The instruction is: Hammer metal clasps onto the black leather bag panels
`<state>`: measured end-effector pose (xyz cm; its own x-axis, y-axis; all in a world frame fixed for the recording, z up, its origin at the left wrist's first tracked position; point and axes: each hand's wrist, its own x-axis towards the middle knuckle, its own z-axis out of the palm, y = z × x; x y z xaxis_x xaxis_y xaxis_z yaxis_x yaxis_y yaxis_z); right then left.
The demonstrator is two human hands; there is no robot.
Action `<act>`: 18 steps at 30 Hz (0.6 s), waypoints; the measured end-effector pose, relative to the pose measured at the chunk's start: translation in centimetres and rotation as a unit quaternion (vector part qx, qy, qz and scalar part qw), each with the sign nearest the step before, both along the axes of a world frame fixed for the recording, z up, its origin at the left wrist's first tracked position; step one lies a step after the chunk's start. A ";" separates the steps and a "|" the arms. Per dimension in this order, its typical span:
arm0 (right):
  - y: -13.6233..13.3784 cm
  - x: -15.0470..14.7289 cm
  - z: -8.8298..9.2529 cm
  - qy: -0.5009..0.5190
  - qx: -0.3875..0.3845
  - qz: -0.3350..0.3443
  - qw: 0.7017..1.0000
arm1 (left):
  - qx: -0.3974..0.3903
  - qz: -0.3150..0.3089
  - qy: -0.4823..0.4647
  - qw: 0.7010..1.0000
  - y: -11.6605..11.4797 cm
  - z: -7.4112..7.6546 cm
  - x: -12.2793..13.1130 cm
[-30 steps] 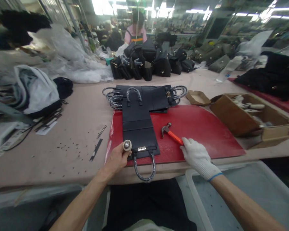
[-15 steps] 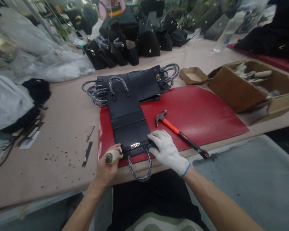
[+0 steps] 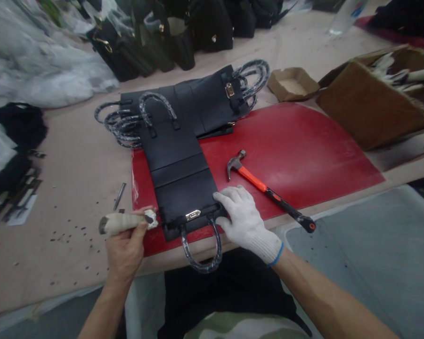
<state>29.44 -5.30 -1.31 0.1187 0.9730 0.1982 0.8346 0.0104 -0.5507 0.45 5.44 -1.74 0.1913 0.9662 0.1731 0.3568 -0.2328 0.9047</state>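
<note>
A flat black leather bag panel (image 3: 178,174) with a gold clasp and wrapped handles lies on a red mat (image 3: 297,155). My left hand (image 3: 125,247) is closed round a cloth-wrapped tool (image 3: 125,222), held sideways with its tip at the panel's near left corner. My right hand (image 3: 242,221), in a white glove, presses flat on the panel's near right edge beside the clasp. A hammer (image 3: 265,188) with an orange and black handle lies on the mat just right of that hand.
More black panels (image 3: 205,101) with handles are stacked behind. Finished black bags (image 3: 155,40) stand at the back. A small cardboard tray (image 3: 292,84) and a larger box (image 3: 371,101) sit right. Small metal tools (image 3: 119,196) and dark specks lie left on the table.
My right hand let go of the hammer and moved left onto the panel's edge. My left hand tipped the wrapped tool from upright to sideways against the panel's corner. The view dropped closer.
</note>
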 end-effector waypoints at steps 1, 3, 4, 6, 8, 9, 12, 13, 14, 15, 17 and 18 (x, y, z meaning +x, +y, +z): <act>0.0 0.0 0.0 0.000 -0.003 0.001 1.000 | -0.006 -0.003 -0.016 1.000 -0.2 0.1 0.5; 0.0 0.0 0.1 -0.001 -0.009 0.004 1.000 | -0.018 -0.038 -0.047 0.998 -0.9 0.4 2.4; 0.0 0.1 0.1 -0.002 -0.011 0.004 1.000 | -0.017 -0.058 -0.059 0.996 -1.4 0.4 3.7; 0.1 0.1 0.0 0.001 -0.008 0.005 1.000 | -0.002 -0.091 -0.061 0.994 -2.3 0.4 6.4; 0.1 0.2 -0.1 0.007 -0.004 0.007 1.000 | 0.017 -0.109 -0.055 0.992 -3.0 0.2 8.8; 0.0 0.2 -0.2 0.011 -0.002 0.008 1.000 | 0.024 -0.115 -0.053 0.992 -3.2 0.1 9.7; 0.0 0.3 -0.3 0.019 -0.004 0.012 1.000 | 0.029 -0.126 -0.044 0.991 -3.4 -0.1 11.1; 0.0 0.3 -0.3 0.021 -0.006 0.013 1.000 | 0.027 -0.129 -0.036 0.991 -3.4 -0.1 11.2; 0.0 0.4 -0.2 0.023 -0.008 0.014 1.000 | 0.026 -0.131 -0.030 0.991 -3.4 -0.1 11.3; 0.0 0.4 -0.2 0.024 -0.010 0.015 1.000 | 0.024 -0.131 -0.026 0.991 -3.4 -0.1 11.2; 0.0 0.5 -0.1 0.026 -0.010 0.017 0.999 | 0.019 -0.131 -0.021 0.991 -3.3 -0.1 11.1; 0.1 0.5 0.0 0.027 -0.009 0.017 0.999 | 0.017 -0.132 -0.020 0.991 -3.3 -0.1 11.1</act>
